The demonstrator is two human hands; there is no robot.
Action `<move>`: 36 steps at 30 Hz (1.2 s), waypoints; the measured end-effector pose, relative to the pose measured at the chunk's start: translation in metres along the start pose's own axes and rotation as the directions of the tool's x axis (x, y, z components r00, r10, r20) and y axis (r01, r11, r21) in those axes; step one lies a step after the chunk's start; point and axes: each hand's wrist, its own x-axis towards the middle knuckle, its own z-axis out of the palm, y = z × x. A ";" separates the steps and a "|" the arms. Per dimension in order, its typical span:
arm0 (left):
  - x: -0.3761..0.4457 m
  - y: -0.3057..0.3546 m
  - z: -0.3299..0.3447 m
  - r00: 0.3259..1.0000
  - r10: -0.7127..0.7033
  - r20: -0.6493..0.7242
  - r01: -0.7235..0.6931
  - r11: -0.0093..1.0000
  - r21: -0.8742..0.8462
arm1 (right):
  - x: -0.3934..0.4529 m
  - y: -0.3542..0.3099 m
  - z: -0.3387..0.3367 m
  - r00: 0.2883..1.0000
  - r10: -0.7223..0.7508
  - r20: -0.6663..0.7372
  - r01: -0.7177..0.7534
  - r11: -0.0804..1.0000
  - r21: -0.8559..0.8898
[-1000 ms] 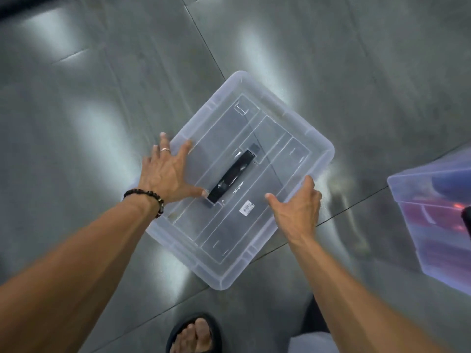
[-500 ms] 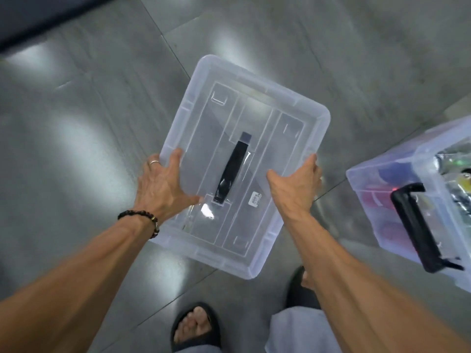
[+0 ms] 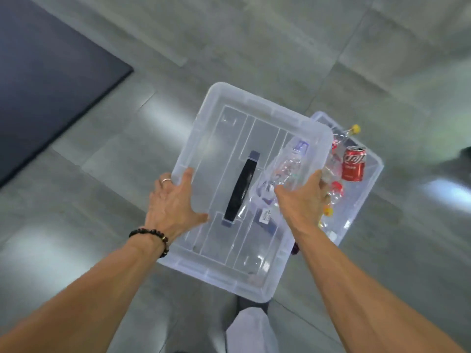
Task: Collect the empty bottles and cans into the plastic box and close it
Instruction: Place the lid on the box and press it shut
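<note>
Fingers of the left hand (image 3: 175,202) and right hand (image 3: 303,200) clamp the clear lid (image 3: 229,138) at opposite edges (black handle (image 3: 240,187) up). It partly covers the plastic box (image 3: 367,189), where a red Coca-Cola can (image 3: 353,163) lies; the lid's sticker (image 3: 264,215) is unreadable.

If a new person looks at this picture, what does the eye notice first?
First, the clear lid with its black handle, held at its sides by the left hand and the right hand. Then the red can in the open box beneath, at the right.

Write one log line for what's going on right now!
stage: closing | left hand + right hand: grip lid | plastic box: partly covered, can visible
</note>
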 end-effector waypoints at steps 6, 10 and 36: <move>0.072 0.128 0.018 0.974 0.199 0.110 -0.208 0.975 0.074 | 0.098 0.053 -0.067 0.974 0.211 -0.076 -0.205 0.976 0.078; 0.124 0.196 0.050 0.946 0.260 0.192 -0.283 0.954 0.101 | 0.165 0.090 -0.085 0.942 0.322 -0.096 -0.317 0.946 0.068; 0.359 0.467 0.108 0.385 0.636 0.668 -0.923 0.252 0.291 | 0.278 0.107 -0.061 0.745 0.650 0.152 -0.660 0.751 0.020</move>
